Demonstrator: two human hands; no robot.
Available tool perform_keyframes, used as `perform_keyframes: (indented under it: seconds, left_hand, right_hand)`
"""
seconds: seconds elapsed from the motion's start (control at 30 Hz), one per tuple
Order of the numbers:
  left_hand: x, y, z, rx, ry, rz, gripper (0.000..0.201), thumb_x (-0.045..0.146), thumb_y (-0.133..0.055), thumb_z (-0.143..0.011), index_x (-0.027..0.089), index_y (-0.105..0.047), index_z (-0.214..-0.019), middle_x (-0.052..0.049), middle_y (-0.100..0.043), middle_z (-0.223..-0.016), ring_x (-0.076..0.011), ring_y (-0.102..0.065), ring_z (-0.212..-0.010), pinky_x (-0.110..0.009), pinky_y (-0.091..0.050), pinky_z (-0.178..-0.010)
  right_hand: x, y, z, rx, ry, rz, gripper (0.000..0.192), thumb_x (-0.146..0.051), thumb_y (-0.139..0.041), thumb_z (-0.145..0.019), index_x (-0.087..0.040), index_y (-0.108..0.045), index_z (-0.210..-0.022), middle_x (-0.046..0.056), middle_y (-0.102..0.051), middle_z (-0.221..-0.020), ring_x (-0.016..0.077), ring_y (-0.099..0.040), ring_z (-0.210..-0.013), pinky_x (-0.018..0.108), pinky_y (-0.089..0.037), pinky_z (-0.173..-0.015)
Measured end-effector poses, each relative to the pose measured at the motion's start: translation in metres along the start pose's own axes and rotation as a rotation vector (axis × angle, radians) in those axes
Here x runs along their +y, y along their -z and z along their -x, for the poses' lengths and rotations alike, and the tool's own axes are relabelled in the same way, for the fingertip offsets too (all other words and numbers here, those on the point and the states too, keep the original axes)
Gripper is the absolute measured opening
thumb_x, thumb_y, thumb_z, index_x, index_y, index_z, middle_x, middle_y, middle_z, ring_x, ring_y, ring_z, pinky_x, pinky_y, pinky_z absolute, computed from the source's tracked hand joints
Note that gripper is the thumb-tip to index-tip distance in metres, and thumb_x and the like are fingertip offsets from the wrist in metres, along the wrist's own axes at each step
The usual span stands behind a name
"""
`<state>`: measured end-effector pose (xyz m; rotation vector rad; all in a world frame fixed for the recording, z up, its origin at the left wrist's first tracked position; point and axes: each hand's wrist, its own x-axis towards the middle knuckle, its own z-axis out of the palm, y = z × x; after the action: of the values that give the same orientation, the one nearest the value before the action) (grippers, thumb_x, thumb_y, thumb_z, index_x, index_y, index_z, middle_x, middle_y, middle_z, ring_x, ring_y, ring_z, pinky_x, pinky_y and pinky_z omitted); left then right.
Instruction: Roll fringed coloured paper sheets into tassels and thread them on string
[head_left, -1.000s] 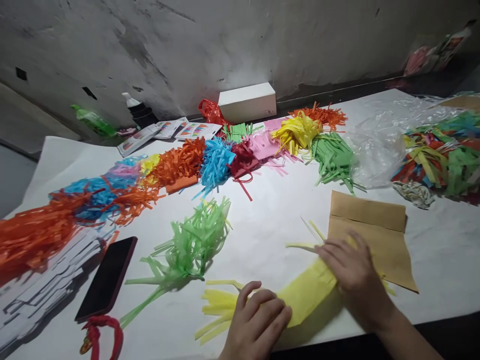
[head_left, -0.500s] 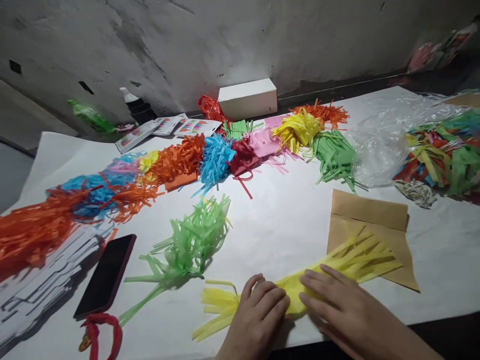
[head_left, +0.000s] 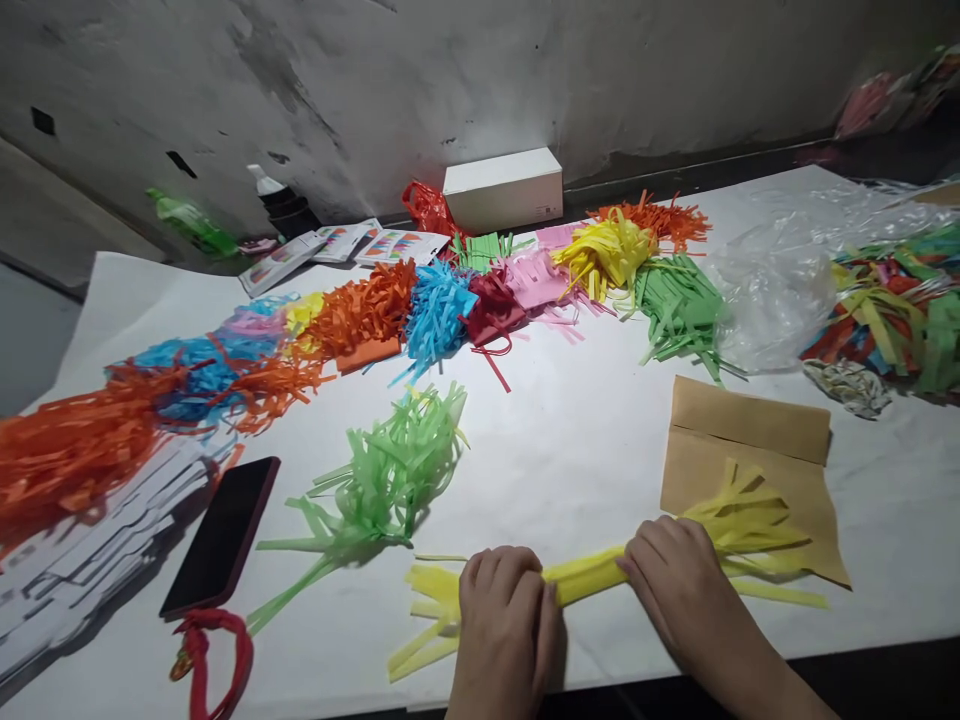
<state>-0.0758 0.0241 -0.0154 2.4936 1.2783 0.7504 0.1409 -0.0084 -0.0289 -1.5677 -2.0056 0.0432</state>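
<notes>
A strip of yellow tissue paper [head_left: 589, 577] with fringed ends lies across the front of the table, its middle gathered into a narrow band. My left hand [head_left: 504, 610] is closed around the band near its left fringe. Farther right, my right hand [head_left: 675, 575] grips the same band, fingers curled over it. The right fringe fans out over a brown paper piece [head_left: 750, 490] with a fold near its top. Beyond my left hand rests a light green fringed tissue bundle [head_left: 397, 465]. My thumbs are partly hidden.
A phone [head_left: 221, 540] with a red strap [head_left: 244, 660] lies at left, beside cut white paper strips [head_left: 97, 560]. Colourful fringed bundles [head_left: 442, 310] form a row behind. At right are clear plastic [head_left: 772, 300] and mixed tissue strips [head_left: 885, 330]. A white box [head_left: 502, 190] stands against the wall.
My hands have gone from resting flatter on the yellow paper to gripping it. Its middle is now narrower, and my right hand is slightly farther right. The view has shifted a little.
</notes>
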Motion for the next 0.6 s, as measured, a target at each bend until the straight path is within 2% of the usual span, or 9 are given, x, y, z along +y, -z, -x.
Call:
perform_keyframes:
  seconds: [0.13,0.2,0.27,0.33,0.43,0.5,0.53,0.6]
  left_hand:
    - [0.001,-0.005,-0.008,0.034,0.059,-0.099,0.021,0.013,-0.052,-0.094,0.020,-0.055,-0.075,-0.003,-0.060,-0.083,-0.0219,-0.052,-0.081,-0.042,-0.036,-0.085]
    - [-0.001,-0.007,-0.009,0.023,0.053,-0.101,0.020,0.012,-0.055,-0.092,0.020,-0.055,-0.074,-0.002,-0.060,-0.083,-0.0221,-0.052,-0.082,-0.042,-0.036,-0.086]
    - [-0.003,-0.007,-0.008,0.020,0.046,-0.086,0.020,0.012,-0.056,-0.092,0.020,-0.055,-0.074,-0.002,-0.060,-0.083,-0.0220,-0.052,-0.082,-0.042,-0.036,-0.086]
    - [-0.004,-0.005,-0.007,0.017,0.046,-0.058,0.020,0.014,-0.056,-0.093,0.020,-0.055,-0.075,-0.002,-0.060,-0.082,-0.0217,-0.052,-0.081,-0.042,-0.036,-0.086]
    - [-0.004,-0.003,-0.007,0.048,0.033,-0.019,0.009,0.024,-0.057,-0.097,0.020,-0.061,-0.090,-0.005,-0.064,-0.092,-0.0235,-0.057,-0.087,-0.046,-0.036,-0.093]
    - [-0.004,-0.002,-0.007,0.079,-0.042,-0.013,0.015,0.031,-0.058,-0.098,0.020,-0.065,-0.105,-0.009,-0.067,-0.107,-0.0258,-0.059,-0.099,-0.051,-0.031,-0.104]
    - [-0.005,-0.002,-0.007,0.092,-0.096,-0.014,0.015,0.031,-0.058,-0.099,0.021,-0.065,-0.108,-0.009,-0.067,-0.112,-0.0259,-0.059,-0.104,-0.052,-0.028,-0.109]
    - [-0.006,-0.004,-0.009,0.102,-0.188,-0.009,0.014,0.023,-0.054,-0.101,0.023,-0.068,-0.100,-0.006,-0.070,-0.108,-0.0232,-0.059,-0.106,-0.050,-0.027,-0.113]
  right_hand:
    - [-0.001,-0.001,-0.006,0.003,-0.085,0.102,0.032,-0.019,-0.042,-0.104,-0.020,-0.052,-0.073,0.002,-0.051,-0.070,0.0223,-0.048,-0.070,0.041,-0.031,-0.074]
    - [-0.002,0.002,-0.006,0.038,-0.086,0.107,0.023,-0.016,-0.045,-0.103,-0.018,-0.059,-0.085,0.005,-0.059,-0.081,0.0236,-0.054,-0.080,0.046,-0.034,-0.085]
    - [-0.005,0.003,-0.004,0.051,0.013,0.027,0.016,-0.011,-0.048,-0.101,-0.016,-0.063,-0.102,0.008,-0.064,-0.097,0.0244,-0.058,-0.095,0.052,-0.032,-0.101]
    - [-0.009,0.001,-0.002,0.030,0.153,-0.076,0.021,-0.006,-0.047,-0.099,-0.015,-0.064,-0.109,0.008,-0.066,-0.100,0.0233,-0.059,-0.100,0.052,-0.028,-0.109]
    - [-0.014,-0.005,-0.002,-0.011,0.256,-0.118,0.026,-0.003,-0.042,-0.099,-0.014,-0.066,-0.100,0.005,-0.064,-0.084,0.0201,-0.057,-0.083,0.045,-0.036,-0.099]
    - [-0.015,-0.006,-0.004,-0.002,0.253,-0.116,0.028,-0.002,-0.041,-0.098,-0.015,-0.065,-0.093,0.003,-0.061,-0.077,0.0184,-0.054,-0.073,0.040,-0.039,-0.090]
    - [-0.015,-0.006,-0.006,0.010,0.241,-0.127,0.028,-0.002,-0.041,-0.098,-0.016,-0.064,-0.091,0.003,-0.060,-0.076,0.0177,-0.053,-0.071,0.039,-0.039,-0.087]
    - [-0.015,-0.005,-0.010,0.020,0.222,-0.147,0.024,-0.005,-0.044,-0.100,-0.016,-0.064,-0.093,0.003,-0.062,-0.079,0.0177,-0.055,-0.073,0.039,-0.039,-0.088]
